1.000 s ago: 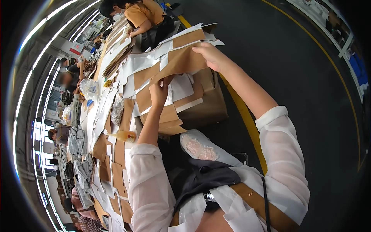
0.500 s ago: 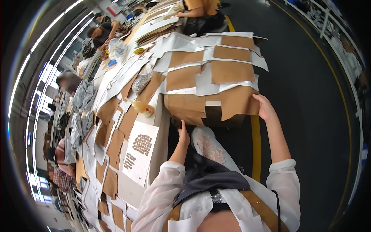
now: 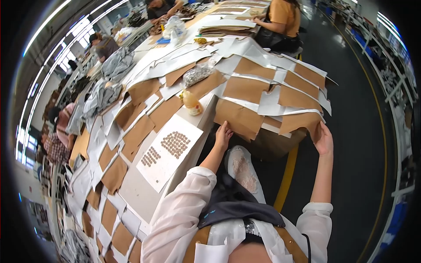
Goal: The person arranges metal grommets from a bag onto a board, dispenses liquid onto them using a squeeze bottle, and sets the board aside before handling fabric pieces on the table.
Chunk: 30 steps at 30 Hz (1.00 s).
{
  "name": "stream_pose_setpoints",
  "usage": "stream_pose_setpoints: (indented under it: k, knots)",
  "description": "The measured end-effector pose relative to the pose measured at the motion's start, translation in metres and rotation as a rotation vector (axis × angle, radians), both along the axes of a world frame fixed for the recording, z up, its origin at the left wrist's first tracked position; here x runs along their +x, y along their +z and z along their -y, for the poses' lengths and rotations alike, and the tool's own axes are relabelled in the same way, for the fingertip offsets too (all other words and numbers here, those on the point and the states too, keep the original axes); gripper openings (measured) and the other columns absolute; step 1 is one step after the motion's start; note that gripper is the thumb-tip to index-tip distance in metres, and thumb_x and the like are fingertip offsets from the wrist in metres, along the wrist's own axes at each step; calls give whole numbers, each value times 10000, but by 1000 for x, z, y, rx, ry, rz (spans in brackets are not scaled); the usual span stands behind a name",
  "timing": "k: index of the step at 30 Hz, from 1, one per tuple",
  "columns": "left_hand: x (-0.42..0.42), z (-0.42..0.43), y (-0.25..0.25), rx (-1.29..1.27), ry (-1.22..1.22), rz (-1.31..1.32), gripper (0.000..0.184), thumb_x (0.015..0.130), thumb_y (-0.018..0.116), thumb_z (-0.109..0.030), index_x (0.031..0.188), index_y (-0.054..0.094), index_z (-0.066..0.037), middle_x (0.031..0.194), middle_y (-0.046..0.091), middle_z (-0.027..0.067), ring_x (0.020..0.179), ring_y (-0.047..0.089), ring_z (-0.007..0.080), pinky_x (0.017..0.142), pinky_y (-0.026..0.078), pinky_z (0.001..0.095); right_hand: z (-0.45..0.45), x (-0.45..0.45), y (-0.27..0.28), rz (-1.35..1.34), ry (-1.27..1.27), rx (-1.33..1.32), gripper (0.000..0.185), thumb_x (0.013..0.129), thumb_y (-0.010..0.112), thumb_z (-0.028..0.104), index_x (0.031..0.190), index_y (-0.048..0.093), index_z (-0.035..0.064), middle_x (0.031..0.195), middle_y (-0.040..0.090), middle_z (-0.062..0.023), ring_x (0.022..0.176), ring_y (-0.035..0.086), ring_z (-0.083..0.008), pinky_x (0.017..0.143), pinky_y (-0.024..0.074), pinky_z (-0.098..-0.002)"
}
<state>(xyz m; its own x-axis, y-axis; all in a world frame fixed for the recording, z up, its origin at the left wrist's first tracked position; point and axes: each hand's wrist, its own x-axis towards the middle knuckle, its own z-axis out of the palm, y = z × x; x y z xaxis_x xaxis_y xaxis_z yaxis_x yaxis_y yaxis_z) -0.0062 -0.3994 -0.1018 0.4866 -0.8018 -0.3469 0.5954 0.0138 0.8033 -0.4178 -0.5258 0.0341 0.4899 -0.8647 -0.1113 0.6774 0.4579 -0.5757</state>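
Observation:
Flat brown leather-like panels, backed by or alternating with white sheets, overlap in rows and drape off the table's near end. My left hand (image 3: 223, 136) pinches the lower edge of one brown panel (image 3: 239, 119), its fingers partly hidden underneath. On the right, my right hand (image 3: 323, 140) grips the bent-down corner of another brown panel (image 3: 299, 124). Between the hands, a white strip (image 3: 270, 126) shows, and the hanging part below is in shadow. Left of my left hand, a white sheet (image 3: 158, 175) on the table carries several small round brown pieces (image 3: 175, 144) in rows.
A yellowish bottle (image 3: 191, 104) and a clear bag of small silvery bits (image 3: 197, 73) stand among the panels. Stacked sheets (image 3: 228, 28) lie farther back. A person in an orange top (image 3: 280, 17) sits at the far right; other people work leftward. A yellow floor line (image 3: 287, 175) passes beneath.
The view has swung left, so the table appears farther right. My left hand has risen from beneath onto the panel edge. My right hand still grips its corner, now bent down more.

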Motion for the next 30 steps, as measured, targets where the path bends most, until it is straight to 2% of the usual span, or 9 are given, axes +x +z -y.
stream_pose_setpoints:
  k: [3, 6, 8, 9, 14, 20, 24, 26, 30]
  knots:
    - [-7, 1, 19, -129, 98, -79, 250, 922, 676, -356, 1016, 567, -151, 920, 552, -42, 795, 557, 87, 661, 457, 271, 10, 2, 11, 61, -34, -4, 318, 1017, 480, 151, 1281, 563, -6, 1241, 646, -104, 1155, 614, -216, 994, 506, -342]
    - [-5, 10, 46, -215, 91, -78, 202, 927, 670, -319, 969, 560, -154, 792, 559, -68, 693, 546, 64, 630, 457, 250, 34, -5, 13, 137, 15, -37, 290, 1002, 515, 120, 1253, 582, -10, 1209, 659, -107, 1125, 627, -217, 976, 516, -321]
    - [7, 19, 48, -347, 11, -169, 166, 941, 651, -288, 982, 562, -154, 811, 593, -56, 766, 612, 89, 637, 462, 250, 48, -3, 23, 223, -10, 28, 235, 980, 537, 44, 1199, 608, -7, 1184, 669, -98, 1115, 630, -211, 957, 533, -340]
    - [4, 22, 68, -318, 1, -167, 146, 951, 634, -267, 986, 559, -146, 838, 614, -43, 817, 638, 111, 649, 472, 252, 66, -8, 11, 366, 35, -30, 325, 1023, 441, 74, 1307, 503, -72, 1348, 549, -202, 1253, 547, -300, 1050, 497, -386]
    - [20, 47, 121, -293, -110, -174, 164, 983, 538, -140, 1126, 536, -60, 1037, 659, 61, 1027, 658, 202, 798, 509, 281, 96, 6, 45, 536, 61, 46, 447, 1043, 351, 49, 1459, 248, -81, 1446, 443, -214, 1293, 510, -311, 1068, 481, -403]
    - [30, 52, 127, -255, -90, -131, 194, 954, 531, -73, 1128, 528, 13, 1098, 661, 122, 1044, 649, 207, 840, 529, 279, 112, 14, 54, 576, 69, 17, 444, 1053, 306, 50, 1462, 224, -102, 1433, 451, -231, 1294, 504, -336, 1069, 478, -417]
    - [31, 38, 119, -261, -122, -167, 199, 931, 545, -64, 1116, 543, 8, 1075, 664, 105, 1032, 646, 209, 882, 513, 294, 101, 13, 48, 573, 83, -46, 437, 1044, 314, 35, 1447, 242, -118, 1409, 465, -255, 1280, 515, -347, 1066, 485, -417]
    - [31, 23, 110, -263, -180, -170, 213, 917, 550, -58, 1121, 549, 5, 1079, 662, 92, 1019, 644, 208, 908, 500, 300, 87, 7, 31, 452, 44, -33, 383, 1038, 345, 38, 1389, 360, -112, 1374, 494, -263, 1253, 538, -342, 1055, 499, -396]
    - [32, -26, 62, -160, -208, -95, 311, 917, 490, -43, 1221, 534, 7, 1216, 609, 92, 1080, 606, 184, 948, 477, 306, 32, -7, -20, 256, 156, -38, 302, 1027, 433, 109, 1267, 541, -37, 1266, 616, -164, 1174, 603, -276, 998, 525, -371]
